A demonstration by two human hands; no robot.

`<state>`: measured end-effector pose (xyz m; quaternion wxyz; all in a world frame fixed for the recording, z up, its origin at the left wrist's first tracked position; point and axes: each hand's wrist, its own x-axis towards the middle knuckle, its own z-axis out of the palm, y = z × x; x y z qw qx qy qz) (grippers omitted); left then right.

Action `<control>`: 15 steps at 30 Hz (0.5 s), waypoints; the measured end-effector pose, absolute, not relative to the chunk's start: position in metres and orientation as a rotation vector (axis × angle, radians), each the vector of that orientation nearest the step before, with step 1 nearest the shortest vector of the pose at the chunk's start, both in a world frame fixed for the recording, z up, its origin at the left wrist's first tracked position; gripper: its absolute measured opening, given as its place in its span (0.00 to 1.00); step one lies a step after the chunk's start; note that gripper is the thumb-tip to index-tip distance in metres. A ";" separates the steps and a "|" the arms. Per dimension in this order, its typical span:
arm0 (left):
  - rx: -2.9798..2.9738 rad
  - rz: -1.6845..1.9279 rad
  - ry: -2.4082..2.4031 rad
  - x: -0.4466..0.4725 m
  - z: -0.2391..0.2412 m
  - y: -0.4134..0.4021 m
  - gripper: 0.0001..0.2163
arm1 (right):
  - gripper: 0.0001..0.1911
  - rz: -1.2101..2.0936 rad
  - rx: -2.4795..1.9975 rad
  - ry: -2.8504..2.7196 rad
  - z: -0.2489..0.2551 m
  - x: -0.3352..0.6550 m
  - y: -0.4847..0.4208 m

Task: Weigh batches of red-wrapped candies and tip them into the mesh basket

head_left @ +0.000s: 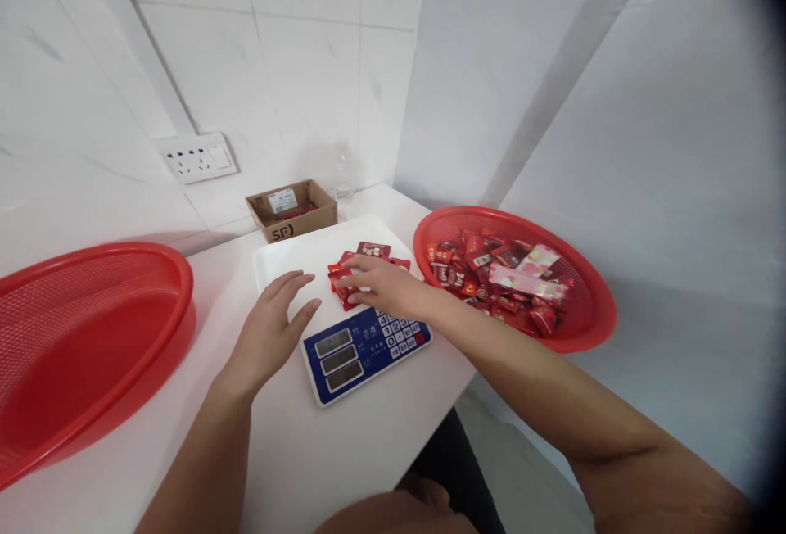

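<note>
Several small red packets (373, 250) lie in a loose pile on the white pan of a digital weighing scale (295, 258). My right hand (384, 287) reaches over the pile from the right, fingers stretched and apart, the tips at the packets. Part of the pile is hidden under it. My left hand (268, 331) hovers by the scale's left side, open, with thumb and fingers spread and nothing between them. The scale's blue panel (368, 346) faces me, with three small displays on its left and a keypad on its right; their readings are too dim to make out.
To the right, a red plastic basket (589, 329) holds many red packets and a pink floral strip (528, 282). Another red basket (92, 272) stands at the left. Behind the scale are an open cardboard box (300, 227) and a clear container (344, 178) against the tiled wall.
</note>
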<state>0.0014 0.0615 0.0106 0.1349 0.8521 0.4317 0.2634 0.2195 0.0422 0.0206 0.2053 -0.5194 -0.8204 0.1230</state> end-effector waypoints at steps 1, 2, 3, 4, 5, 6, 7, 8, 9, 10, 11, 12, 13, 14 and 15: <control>2.467 0.761 1.251 0.001 0.011 0.062 0.18 | 0.12 0.334 -1.467 -2.338 0.019 0.218 0.043; 2.465 0.760 1.251 0.001 0.011 0.062 0.18 | 0.11 0.338 -1.493 -2.364 0.019 0.218 0.044; 2.464 0.761 1.251 0.001 0.011 0.062 0.18 | 0.10 0.351 -1.507 -2.378 0.019 0.219 0.045; 2.462 0.762 1.252 0.001 0.012 0.062 0.18 | 0.10 0.364 -1.512 -2.368 0.021 0.222 0.045; 2.460 0.763 1.252 0.001 0.012 0.062 0.18 | 0.10 0.370 -1.509 -2.334 0.023 0.225 0.045; 2.456 0.765 1.254 0.000 0.012 0.062 0.18 | 0.09 0.368 -1.500 -2.271 0.025 0.229 0.044; 2.451 0.770 1.255 0.000 0.012 0.062 0.18 | 0.09 0.360 -1.492 -2.176 0.028 0.234 0.042; 2.448 0.778 1.256 0.000 0.012 0.062 0.18 | 0.08 0.349 -1.489 -2.060 0.032 0.238 0.038; 2.443 0.793 1.259 -0.001 0.013 0.062 0.18 | 0.08 0.339 -1.495 -1.933 0.034 0.243 0.033; 2.439 0.814 1.264 -0.001 0.013 0.062 0.18 | 0.08 0.329 -1.508 -1.811 0.037 0.247 0.027; 2.435 0.841 1.269 -0.002 0.013 0.062 0.18 | 0.08 0.316 -1.528 -1.710 0.038 0.252 0.020; 2.430 0.876 1.275 -0.002 0.014 0.062 0.17 | 0.09 0.296 -1.556 -1.624 0.039 0.258 0.012; 2.422 0.916 1.282 -0.002 0.015 0.061 0.17 | 0.10 0.267 -1.588 -1.558 0.038 0.264 0.005; 2.411 0.959 1.294 -0.003 0.017 0.060 0.16 | 0.10 0.229 -1.622 -1.508 0.036 0.270 -0.002; 2.397 1.003 1.308 -0.003 0.018 0.059 0.15 | 0.11 0.181 -1.661 -1.468 0.034 0.277 -0.008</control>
